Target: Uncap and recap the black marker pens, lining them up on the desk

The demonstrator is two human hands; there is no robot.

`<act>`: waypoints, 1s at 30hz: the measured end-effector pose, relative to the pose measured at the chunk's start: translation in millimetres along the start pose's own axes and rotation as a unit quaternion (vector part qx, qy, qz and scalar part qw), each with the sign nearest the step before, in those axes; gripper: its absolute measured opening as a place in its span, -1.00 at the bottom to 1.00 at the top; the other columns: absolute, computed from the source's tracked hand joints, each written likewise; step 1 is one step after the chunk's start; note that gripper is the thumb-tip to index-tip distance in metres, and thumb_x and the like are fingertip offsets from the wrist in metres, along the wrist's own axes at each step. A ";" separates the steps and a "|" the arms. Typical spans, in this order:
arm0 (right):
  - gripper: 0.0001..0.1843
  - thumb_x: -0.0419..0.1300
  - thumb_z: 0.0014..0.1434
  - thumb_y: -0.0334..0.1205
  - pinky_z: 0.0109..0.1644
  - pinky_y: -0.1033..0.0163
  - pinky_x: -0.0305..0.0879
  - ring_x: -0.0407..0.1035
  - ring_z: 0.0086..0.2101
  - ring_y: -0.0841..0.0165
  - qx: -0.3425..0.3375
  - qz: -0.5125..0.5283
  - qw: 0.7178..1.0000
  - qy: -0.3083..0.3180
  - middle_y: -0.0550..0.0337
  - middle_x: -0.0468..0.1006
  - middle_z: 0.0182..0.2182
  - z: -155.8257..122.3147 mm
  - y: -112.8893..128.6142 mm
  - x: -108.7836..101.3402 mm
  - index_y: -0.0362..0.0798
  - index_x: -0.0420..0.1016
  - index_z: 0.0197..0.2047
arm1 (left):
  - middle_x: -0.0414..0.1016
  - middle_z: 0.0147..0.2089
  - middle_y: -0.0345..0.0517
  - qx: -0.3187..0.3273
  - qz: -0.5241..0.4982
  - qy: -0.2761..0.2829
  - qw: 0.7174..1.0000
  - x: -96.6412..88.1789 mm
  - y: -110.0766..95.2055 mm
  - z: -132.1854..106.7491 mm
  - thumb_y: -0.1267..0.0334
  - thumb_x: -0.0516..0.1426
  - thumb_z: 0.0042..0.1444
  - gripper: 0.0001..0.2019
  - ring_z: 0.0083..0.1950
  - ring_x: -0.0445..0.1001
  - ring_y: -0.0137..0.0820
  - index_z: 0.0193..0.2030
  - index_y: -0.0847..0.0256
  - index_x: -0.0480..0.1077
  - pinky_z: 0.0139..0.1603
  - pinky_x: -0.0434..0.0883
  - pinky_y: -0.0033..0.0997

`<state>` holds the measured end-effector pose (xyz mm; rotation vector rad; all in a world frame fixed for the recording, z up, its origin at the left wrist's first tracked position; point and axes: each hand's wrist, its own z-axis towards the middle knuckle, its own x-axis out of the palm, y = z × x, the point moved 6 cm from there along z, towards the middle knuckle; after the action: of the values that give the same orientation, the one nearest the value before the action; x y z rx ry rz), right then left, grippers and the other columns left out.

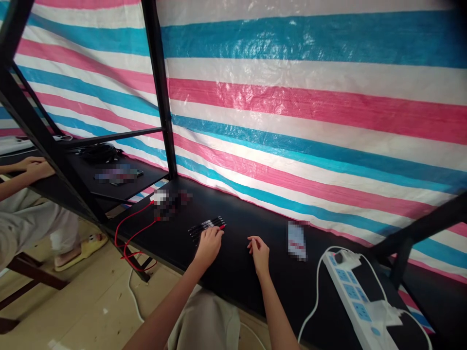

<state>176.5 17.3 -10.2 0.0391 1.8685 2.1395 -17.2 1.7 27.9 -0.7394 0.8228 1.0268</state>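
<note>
Both forearms over black matte tabletop (226, 287); pens being gathered, not yet lifted.
Right hand (260, 253) rests loosely curled, holding nothing; left hand (208, 244) lies on slim glossy black pens (206, 225), fingers bent, grip unclear. Next, I judge, calls for a pinch closing round one barrel. Beyond: woven striped tarpaulin (314, 107), crinkled and shiny.

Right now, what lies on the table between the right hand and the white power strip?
In the head view, a small blurred packet lies between the right hand and the power strip; otherwise bare black table.
</note>
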 end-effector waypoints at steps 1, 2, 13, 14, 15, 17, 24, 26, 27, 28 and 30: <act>-0.69 0.01 0.05 -0.04 -0.57 0.35 0.08 0.18 -0.65 0.45 0.000 -0.006 1.000 0.004 0.25 0.36 -0.62 -0.3 0.7 0.7 -0.06 0.45 -0.37 | 0.32 -0.12 -0.04 0.018 -0.017 0.008 1.000 0.3 -3.6 0.4 0.39 -0.09 0.13 -0.77 -0.10 0.27 -0.32 -0.14 0.16 0.30 -0.09 0.20 -0.29; -0.69 0.00 0.06 -0.04 -0.56 0.35 0.07 0.17 -0.65 0.45 -0.002 -0.016 1.000 0.007 0.26 0.35 -0.63 -0.7 1.5 1.3 -0.06 0.44 -0.38 | 0.32 -0.15 -0.06 0.032 -0.032 0.018 0.999 1.1 -6.6 0.5 0.36 -0.09 0.14 -0.80 -0.12 0.28 -0.34 -0.16 0.17 0.30 -0.12 0.21 -0.32; -0.59 0.01 0.08 -0.02 -0.53 0.32 -0.19 0.00 -0.66 0.46 -0.065 -0.253 0.965 0.003 0.31 0.17 -0.74 -5.2 10.0 8.6 -0.02 0.16 -0.71 | 0.31 -0.40 -0.16 0.059 -0.058 0.090 0.992 23.0 -8.7 -1.2 0.29 -0.10 0.17 -0.79 -0.34 0.31 -0.44 -0.45 0.22 0.24 -0.31 0.22 -0.44; -0.59 0.00 0.09 -0.03 -0.53 0.31 -0.20 -0.01 -0.66 0.46 -0.069 -0.271 0.960 0.006 0.31 0.19 -0.74 -5.3 9.9 10.3 -0.02 0.16 -0.71 | 0.32 -0.40 -0.16 0.058 -0.058 0.089 0.993 23.4 -8.5 -1.2 0.30 -0.10 0.16 -0.79 -0.34 0.32 -0.44 -0.45 0.22 0.24 -0.30 0.22 -0.44; -0.59 0.00 0.10 -0.04 -0.53 0.31 -0.21 -0.01 -0.66 0.47 -0.072 -0.290 0.954 0.010 0.30 0.20 -0.74 -5.5 10.1 12.0 -0.02 0.17 -0.71 | 0.32 -0.40 -0.15 0.057 -0.058 0.089 0.993 23.8 -8.3 -1.2 0.30 -0.10 0.16 -0.80 -0.33 0.32 -0.44 -0.44 0.22 0.24 -0.30 0.22 -0.44; -0.59 -0.02 0.11 -0.06 -0.52 0.31 -0.21 0.00 -0.66 0.47 -0.077 -0.331 0.940 0.017 0.29 0.21 -0.73 -6.0 10.9 15.3 -0.03 0.19 -0.70 | 0.32 -0.40 -0.16 0.053 -0.059 0.091 0.993 24.5 -8.1 -1.2 0.30 -0.10 0.16 -0.80 -0.33 0.32 -0.44 -0.44 0.22 0.24 -0.29 0.22 -0.43; -0.57 -0.08 0.18 -0.11 -0.50 0.33 -0.19 0.11 -0.62 0.51 -0.059 -0.446 0.892 0.038 0.28 0.32 -0.67 -7.5 14.3 21.0 -0.06 0.30 -0.65 | 0.32 -0.38 -0.16 0.045 -0.057 0.101 0.992 28.4 -5.9 -0.7 0.31 -0.11 0.16 -0.81 -0.32 0.31 -0.43 -0.44 0.21 0.22 -0.28 0.21 -0.43; -0.56 -0.09 0.19 -0.11 -0.50 0.33 -0.19 0.14 -0.62 0.51 -0.058 -0.465 0.883 0.041 0.27 0.35 -0.66 -7.5 13.9 21.7 -0.06 0.32 -0.65 | 0.32 -0.38 -0.16 0.043 -0.056 0.101 0.992 29.0 -5.0 -0.5 0.31 -0.11 0.16 -0.81 -0.32 0.31 -0.43 -0.43 0.21 0.22 -0.28 0.21 -0.43; -0.56 -0.09 0.19 -0.10 -0.50 0.33 -0.19 0.15 -0.61 0.51 -0.059 -0.470 0.880 0.041 0.26 0.36 -0.66 -7.5 13.6 22.0 -0.06 0.32 -0.64 | 0.32 -0.38 -0.16 0.043 -0.055 0.101 0.992 29.0 -4.8 -0.5 0.31 -0.11 0.16 -0.81 -0.32 0.31 -0.42 -0.43 0.21 0.21 -0.28 0.21 -0.43; -0.56 -0.09 0.19 -0.10 -0.50 0.33 -0.19 0.16 -0.61 0.51 -0.060 -0.474 0.877 0.041 0.26 0.37 -0.65 -7.5 13.4 22.3 -0.06 0.33 -0.64 | 0.32 -0.38 -0.16 0.043 -0.054 0.102 0.992 28.9 -4.8 -0.4 0.31 -0.12 0.16 -0.81 -0.31 0.31 -0.42 -0.44 0.21 0.21 -0.28 0.20 -0.43; -0.56 -0.09 0.19 -0.10 -0.50 0.34 -0.19 0.18 -0.61 0.50 -0.065 -0.479 0.875 0.038 0.25 0.39 -0.64 -7.6 13.3 22.6 -0.05 0.34 -0.63 | 0.33 -0.37 -0.16 0.045 -0.051 0.104 0.992 28.4 -4.9 -0.4 0.32 -0.12 0.16 -0.81 -0.31 0.31 -0.43 -0.43 0.21 0.21 -0.29 0.20 -0.43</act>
<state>150.5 14.0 -2.3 -0.8294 1.3090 1.5296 -4.6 11.9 4.0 -0.8129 0.9945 0.8257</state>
